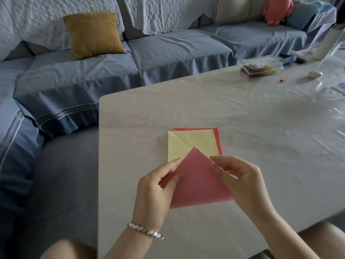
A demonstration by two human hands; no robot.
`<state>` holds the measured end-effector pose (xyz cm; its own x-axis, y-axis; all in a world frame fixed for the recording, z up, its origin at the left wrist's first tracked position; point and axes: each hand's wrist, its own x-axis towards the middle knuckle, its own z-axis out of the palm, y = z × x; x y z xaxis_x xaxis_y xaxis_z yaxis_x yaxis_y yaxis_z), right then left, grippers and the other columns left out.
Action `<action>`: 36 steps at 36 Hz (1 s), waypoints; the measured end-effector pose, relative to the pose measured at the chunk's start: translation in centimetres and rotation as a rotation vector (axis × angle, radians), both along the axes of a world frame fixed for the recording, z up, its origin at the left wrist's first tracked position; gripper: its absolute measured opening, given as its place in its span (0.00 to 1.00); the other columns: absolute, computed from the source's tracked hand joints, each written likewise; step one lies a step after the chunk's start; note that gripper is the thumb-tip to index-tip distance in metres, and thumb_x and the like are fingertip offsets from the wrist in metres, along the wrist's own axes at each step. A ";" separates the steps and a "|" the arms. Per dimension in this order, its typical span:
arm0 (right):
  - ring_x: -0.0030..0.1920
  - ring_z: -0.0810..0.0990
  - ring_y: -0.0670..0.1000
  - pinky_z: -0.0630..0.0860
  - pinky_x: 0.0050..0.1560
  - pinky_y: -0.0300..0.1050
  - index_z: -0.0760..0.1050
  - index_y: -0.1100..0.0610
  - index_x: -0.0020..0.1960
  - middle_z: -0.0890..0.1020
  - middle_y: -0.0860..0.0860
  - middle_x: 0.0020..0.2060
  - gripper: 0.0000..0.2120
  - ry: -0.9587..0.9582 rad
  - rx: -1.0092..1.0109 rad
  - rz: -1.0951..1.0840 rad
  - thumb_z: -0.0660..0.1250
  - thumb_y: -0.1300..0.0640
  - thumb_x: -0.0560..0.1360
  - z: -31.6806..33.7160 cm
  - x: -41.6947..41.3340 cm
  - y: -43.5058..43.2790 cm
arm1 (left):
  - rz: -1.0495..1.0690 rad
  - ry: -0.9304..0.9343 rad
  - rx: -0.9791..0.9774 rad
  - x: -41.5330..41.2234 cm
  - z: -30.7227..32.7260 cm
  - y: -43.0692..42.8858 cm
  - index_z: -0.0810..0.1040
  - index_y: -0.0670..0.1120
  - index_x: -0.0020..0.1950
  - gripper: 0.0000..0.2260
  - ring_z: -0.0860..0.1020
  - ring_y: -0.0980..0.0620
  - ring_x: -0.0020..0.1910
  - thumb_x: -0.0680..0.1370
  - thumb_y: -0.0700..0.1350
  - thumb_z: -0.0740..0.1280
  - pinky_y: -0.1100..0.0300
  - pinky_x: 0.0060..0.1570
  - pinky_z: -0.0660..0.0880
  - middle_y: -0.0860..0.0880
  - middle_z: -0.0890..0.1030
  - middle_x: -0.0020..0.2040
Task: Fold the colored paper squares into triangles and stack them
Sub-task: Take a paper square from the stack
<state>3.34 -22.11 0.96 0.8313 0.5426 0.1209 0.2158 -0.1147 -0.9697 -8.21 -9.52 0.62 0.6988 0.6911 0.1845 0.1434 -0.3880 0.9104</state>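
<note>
Table edges: the table (242, 118) has a rounded far-left corner, and its left edge runs down toward the person; the papers lie well in from that edge.
Open room: bare tabletop spreads left, right and beyond the papers; the far right end is crowded.
Pink paper (197, 186): a triangle with its point facing away from the person and its long edge nearest them. Its tip overlaps the near edge of the yellow sheet. Whether it rests flat on the table cannot be told.
Left hand (156, 193): fingers and thumb curled, pinching the triangle's left slanted edge; a silver bracelet (145, 230) is on the wrist.
Right hand (240, 182): thumb and fingertips pinching the right slanted edge.
Yellow sheet (188, 143): flat, square, marked with diagonal creases.
Red sheet (218, 139): under the yellow one, showing along its far and right sides.
Far right of table: a clear plastic box (260, 67), pens (291, 58), a white oval object (315, 74) and a white bottle (328, 43), all well apart from the papers.
Behind: a blue-covered sofa (168, 49) with a mustard cushion (93, 34) and a pink soft toy (278, 10).
</note>
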 end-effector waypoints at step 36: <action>0.43 0.79 0.35 0.72 0.46 0.26 0.82 0.45 0.40 0.83 0.37 0.37 0.12 -0.165 -0.461 0.412 0.69 0.63 0.72 0.4 1.7 0.8 | -0.094 0.210 -0.066 0.2 -0.4 1.1 0.82 0.54 0.41 0.08 0.74 0.64 0.25 0.71 0.40 0.72 0.72 0.32 0.72 0.58 0.79 0.27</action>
